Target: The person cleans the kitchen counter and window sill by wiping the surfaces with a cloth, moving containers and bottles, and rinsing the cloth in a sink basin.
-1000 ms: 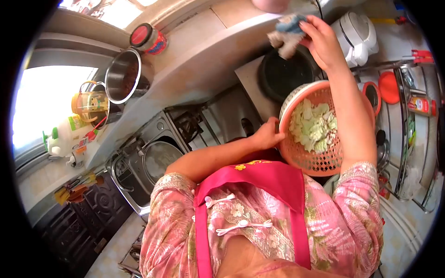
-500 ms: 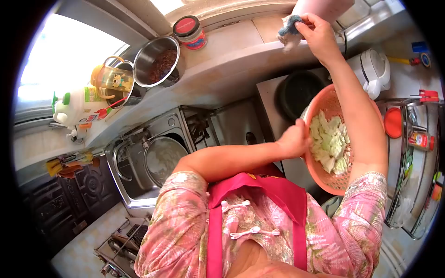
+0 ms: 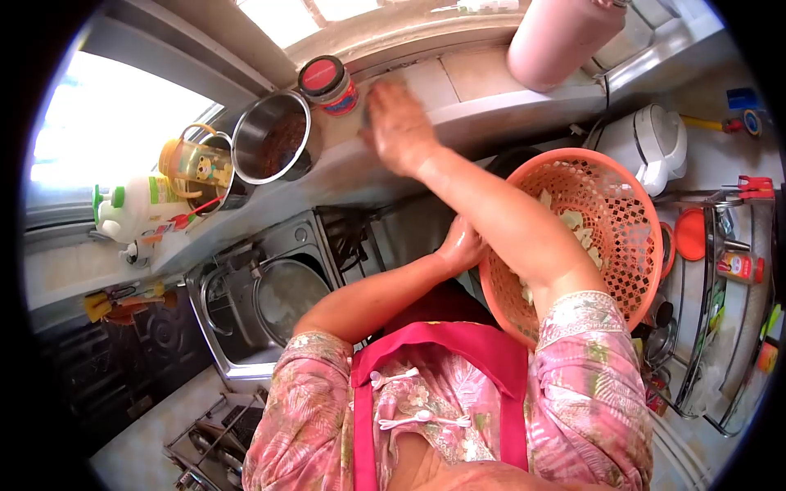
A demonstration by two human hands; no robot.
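Observation:
My right hand [image 3: 399, 127] is on the tiled ledge [image 3: 413, 86] beside the red-lidded jar [image 3: 329, 84], slightly blurred. A small bluish-grey bit of the cloth [image 3: 366, 120] shows at the edge of its palm; the rest is hidden beneath. My left hand [image 3: 463, 245] grips the near-left rim of the orange perforated basket [image 3: 626, 204], its fingertips partly hidden. Pale chopped leaves [image 3: 583, 236] lie inside the basket, partly covered by my right forearm.
A pink container [image 3: 561, 41] stands at the ledge's right. Left of the jar are a steel pot [image 3: 274, 137] with dark contents, a yellow-lidded bottle [image 3: 196, 162] and a white jug [image 3: 139, 209]. Below is a sink [image 3: 254, 356]; a wire rack [image 3: 704, 327] stands right.
My right hand has swept left along the ledge from beside the pink container to the jar, with the cloth. The basket tilts differently, and my left hand has shifted left and stays at its rim.

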